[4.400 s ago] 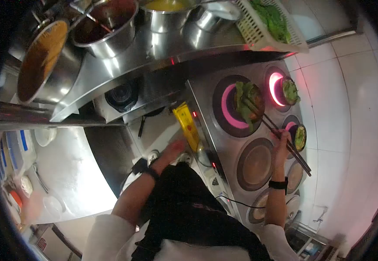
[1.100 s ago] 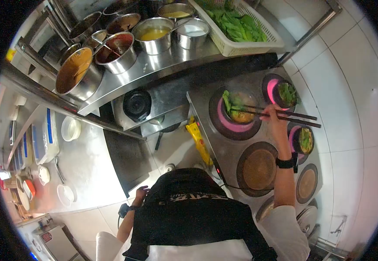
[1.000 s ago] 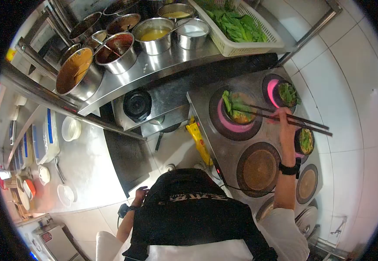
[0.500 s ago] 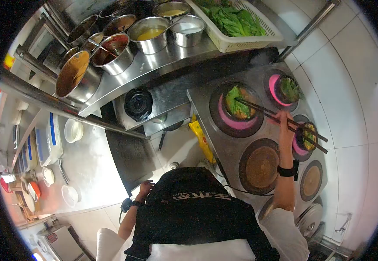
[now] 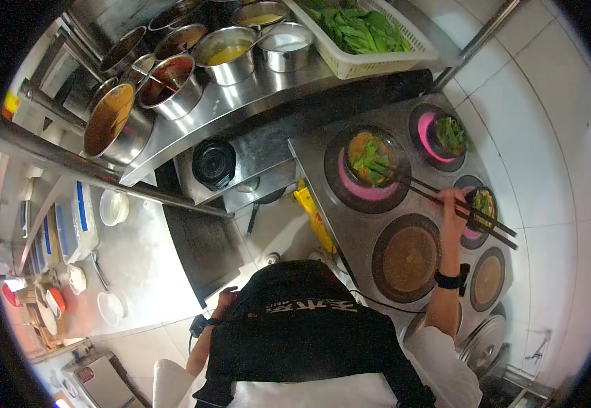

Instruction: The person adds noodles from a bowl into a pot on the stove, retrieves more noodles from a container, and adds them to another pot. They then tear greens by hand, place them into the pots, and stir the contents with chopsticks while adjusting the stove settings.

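Note:
My right hand point(image 5: 453, 202) is closed around a pair of long dark chopsticks point(image 5: 493, 226). Their tips reach into a dark pot point(image 5: 399, 146) of orange-brown food, among leafy greens point(image 5: 372, 162). This pot sits on a pink-glowing burner point(image 5: 367, 190). Close by my right hand is a smaller pot with yellow and green food point(image 5: 484, 204). Behind it stands another pot topped with dark greens point(image 5: 452, 134). Low beside my body, my left hand point(image 5: 225, 302) holds nothing that I can see; its fingers look loosely apart, and part of it is hidden.
Two brown round burner plates point(image 5: 408, 258) lie nearer me. Above the stove, a shelf point(image 5: 241, 102) carries several steel sauce pots point(image 5: 173, 92) and a white basket point(image 5: 377, 64) of leaves. To the left is a steel counter point(image 5: 146, 272) with containers. White tiled wall point(image 5: 547, 136) bounds the right.
The chopstick tips have moved down and slightly right within the pot, and the greens have shifted lower, baring orange-brown food behind them. My right hand has moved slightly down and right.

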Motion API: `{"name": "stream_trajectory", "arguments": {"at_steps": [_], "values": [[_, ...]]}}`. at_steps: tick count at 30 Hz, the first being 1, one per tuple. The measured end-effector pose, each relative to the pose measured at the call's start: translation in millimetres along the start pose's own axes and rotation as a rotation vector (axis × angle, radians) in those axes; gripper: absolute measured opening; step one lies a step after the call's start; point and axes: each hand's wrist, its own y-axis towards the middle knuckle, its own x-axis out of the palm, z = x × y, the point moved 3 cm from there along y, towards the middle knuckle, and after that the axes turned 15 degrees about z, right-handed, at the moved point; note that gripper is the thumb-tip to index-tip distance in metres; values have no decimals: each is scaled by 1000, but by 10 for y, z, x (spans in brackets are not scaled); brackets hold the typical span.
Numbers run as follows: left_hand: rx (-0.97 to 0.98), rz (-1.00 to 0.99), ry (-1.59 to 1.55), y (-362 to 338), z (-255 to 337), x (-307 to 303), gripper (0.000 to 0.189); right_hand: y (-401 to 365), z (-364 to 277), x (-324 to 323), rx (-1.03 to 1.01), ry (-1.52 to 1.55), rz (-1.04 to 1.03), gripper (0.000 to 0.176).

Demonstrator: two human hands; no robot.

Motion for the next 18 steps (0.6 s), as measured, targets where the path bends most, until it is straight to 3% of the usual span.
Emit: {"name": "stream_trajectory", "arguments": {"at_steps": [1,3,5,6,8,9,11,12,15,18], "values": [[-137,64,-170,-46,44,-18,28,36,307,-2,-54,-109,1,27],[-25,-30,3,-25,119,-31,32,47,396,67,-108,-218,4,28],[-313,17,-135,-85,346,-47,37,-35,169,238,-39,-86,35,27],[-309,15,-130,-42,326,-70,37,-32,183,173,-38,-86,41,27],[-489,-39,-544,114,52,-39,39,-12,128,53,-248,-302,63,27],[-490,-40,-544,141,24,-20,39,-12,81,34,-317,-375,72,27],[-278,-97,-435,158,35,-14,37,-32,-70,60,-64,-167,122,27],[-225,-87,-374,160,94,8,36,-19,71,141,-87,-89,68,27],[-177,-37,-247,148,188,30,34,-51,223,413,-32,97,-80,29],[-122,-31,-214,191,146,1,32,113,12,136,2,112,-34,28]]}}
